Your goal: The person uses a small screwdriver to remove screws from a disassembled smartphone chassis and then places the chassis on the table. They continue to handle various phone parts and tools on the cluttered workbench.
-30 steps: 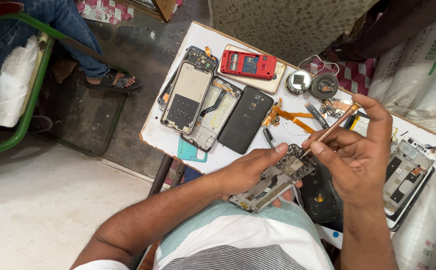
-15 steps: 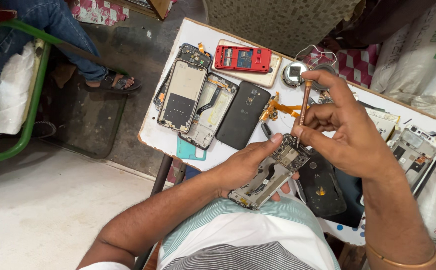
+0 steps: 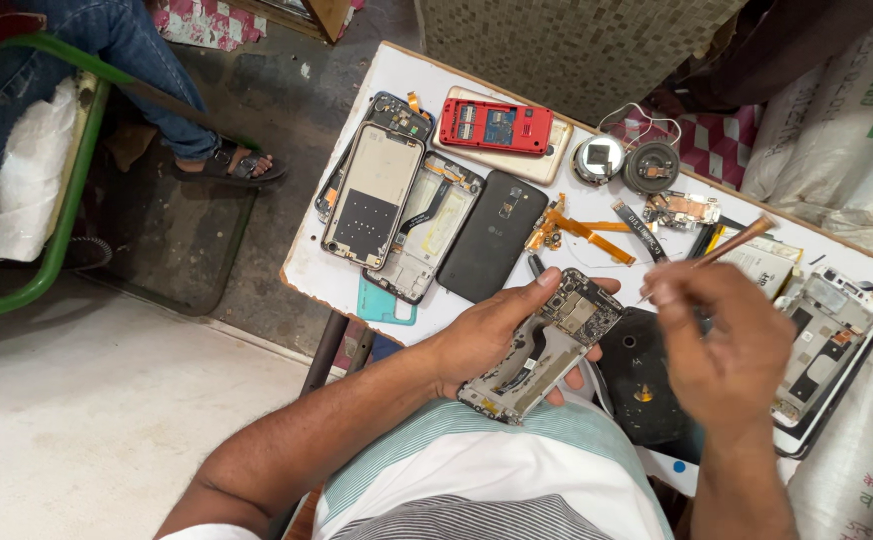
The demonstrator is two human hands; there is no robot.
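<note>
Left hand (image 3: 502, 330) cradles an opened phone frame (image 3: 542, 345) from below, fingers wrapped round its edges, just in front of the black phone (image 3: 487, 250) lying on the white counter (image 3: 322, 275). Right hand (image 3: 722, 340), blurred, pinches a copper-coloured screwdriver (image 3: 727, 245) just right of the frame, its tip near the frame's upper end.
</note>
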